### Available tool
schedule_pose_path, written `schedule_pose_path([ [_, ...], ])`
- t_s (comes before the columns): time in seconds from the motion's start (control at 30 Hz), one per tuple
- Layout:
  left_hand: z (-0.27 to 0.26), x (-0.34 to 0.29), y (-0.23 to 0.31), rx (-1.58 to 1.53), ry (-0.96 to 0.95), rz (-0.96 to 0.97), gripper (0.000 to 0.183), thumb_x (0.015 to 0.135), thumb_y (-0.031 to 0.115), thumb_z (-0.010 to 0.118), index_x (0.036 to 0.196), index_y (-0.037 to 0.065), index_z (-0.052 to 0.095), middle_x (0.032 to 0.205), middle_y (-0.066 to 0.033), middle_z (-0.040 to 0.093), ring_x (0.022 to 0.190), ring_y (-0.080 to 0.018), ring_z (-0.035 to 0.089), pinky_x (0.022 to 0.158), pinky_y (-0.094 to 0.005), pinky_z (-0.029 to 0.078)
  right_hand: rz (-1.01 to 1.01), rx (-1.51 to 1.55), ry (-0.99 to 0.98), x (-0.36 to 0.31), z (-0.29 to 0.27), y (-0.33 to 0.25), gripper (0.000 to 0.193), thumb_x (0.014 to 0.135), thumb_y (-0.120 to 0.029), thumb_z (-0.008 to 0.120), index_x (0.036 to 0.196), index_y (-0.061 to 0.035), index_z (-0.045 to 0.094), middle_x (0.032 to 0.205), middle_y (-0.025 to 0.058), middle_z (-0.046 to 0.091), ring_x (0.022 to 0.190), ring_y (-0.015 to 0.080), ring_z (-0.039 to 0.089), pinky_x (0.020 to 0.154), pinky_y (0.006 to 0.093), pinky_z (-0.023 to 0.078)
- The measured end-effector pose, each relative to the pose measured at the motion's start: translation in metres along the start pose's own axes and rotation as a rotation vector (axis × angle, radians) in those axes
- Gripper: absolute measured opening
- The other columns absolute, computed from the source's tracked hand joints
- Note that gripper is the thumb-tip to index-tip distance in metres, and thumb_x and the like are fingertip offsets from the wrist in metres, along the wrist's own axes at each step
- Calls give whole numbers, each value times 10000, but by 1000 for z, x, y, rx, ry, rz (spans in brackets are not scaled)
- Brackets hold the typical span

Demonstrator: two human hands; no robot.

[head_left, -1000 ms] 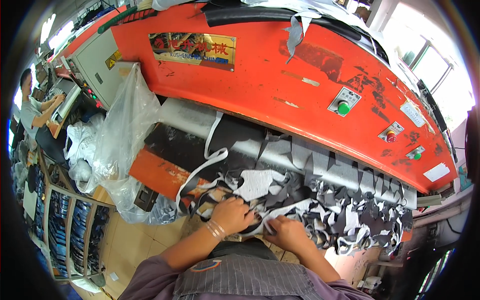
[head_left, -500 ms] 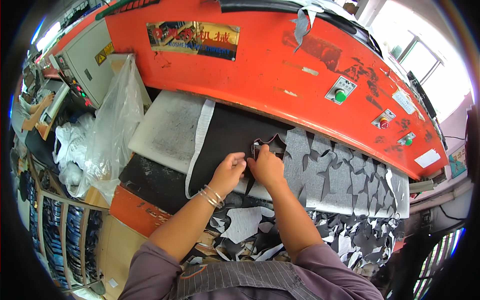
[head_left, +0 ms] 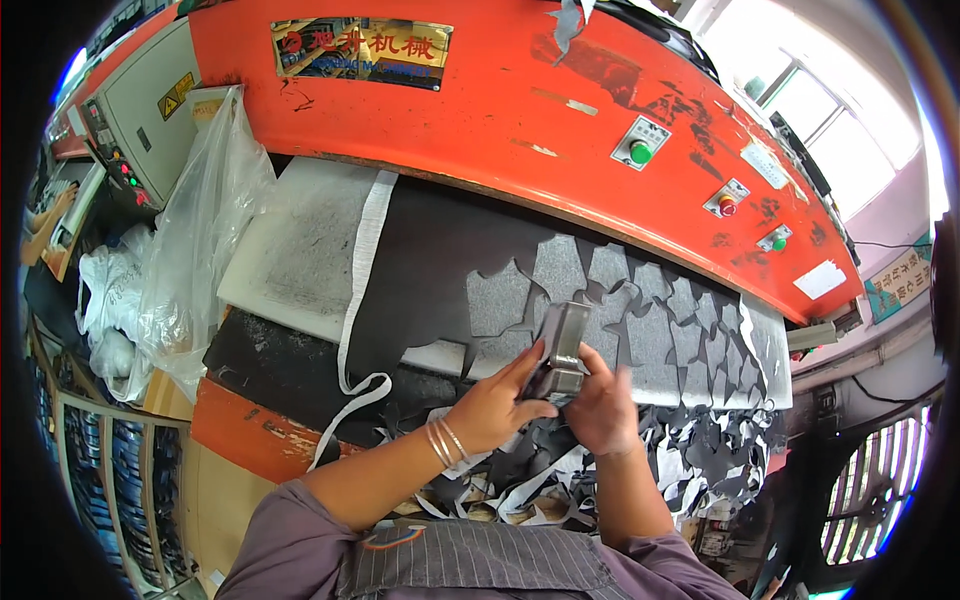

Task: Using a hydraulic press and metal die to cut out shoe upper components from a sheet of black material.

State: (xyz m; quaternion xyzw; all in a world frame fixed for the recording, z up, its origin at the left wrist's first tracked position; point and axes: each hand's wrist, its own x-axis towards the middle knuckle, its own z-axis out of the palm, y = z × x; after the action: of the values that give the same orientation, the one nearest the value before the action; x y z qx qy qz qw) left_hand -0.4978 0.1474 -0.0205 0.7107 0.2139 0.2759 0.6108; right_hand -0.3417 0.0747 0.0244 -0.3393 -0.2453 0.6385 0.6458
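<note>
A dull metal cutting die (head_left: 568,338) is tilted up on edge above the near side of the sheet. My left hand (head_left: 500,405) grips its left side, fingers along the wall and thumb below. At its right side is my right hand (head_left: 603,405), fingers curled against the die and partly hidden, its outer edge smeared by motion. Behind them a black sheet (head_left: 430,235) with a white edge lies on the pale cutting board (head_left: 290,235). Several shaped holes in the sheet's right part show grey board beneath.
An orange press beam (head_left: 480,120) with green and red buttons spans the far side. Black and white scraps (head_left: 700,450) heap up along the near edge. A clear plastic bag (head_left: 200,220) hangs at left beside a grey control cabinet (head_left: 150,100). A person's hand (head_left: 62,200) shows far left.
Both hands have lifted the die off the sheet and brought it nearer and to the right. Fresh holes show where it stood. The sheet's white edge strip now curls over the near edge.
</note>
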Motion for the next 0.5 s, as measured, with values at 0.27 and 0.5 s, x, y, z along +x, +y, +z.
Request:
schedule_pose_path([
  [0.27,-50,-38,13,422,-3,-448,453,929,418,529,927,-25,620,709,-197,659,624,-390,645,608,-425,526,5,-1100,-241,36,2,-31,422,903,-169,586,1289,-37,480,1038,112,595,962,246,555,916,389,409],
  [0.5,-79,-13,43,543,-103,-289,659,757,366,763,1256,7,526,1116,-193,611,1046,-329,595,898,-372,476,-432,-1925,-514,163,-67,-46,424,813,-97,646,1224,-77,542,1093,149,608,1139,314,517,1112,522,247],
])
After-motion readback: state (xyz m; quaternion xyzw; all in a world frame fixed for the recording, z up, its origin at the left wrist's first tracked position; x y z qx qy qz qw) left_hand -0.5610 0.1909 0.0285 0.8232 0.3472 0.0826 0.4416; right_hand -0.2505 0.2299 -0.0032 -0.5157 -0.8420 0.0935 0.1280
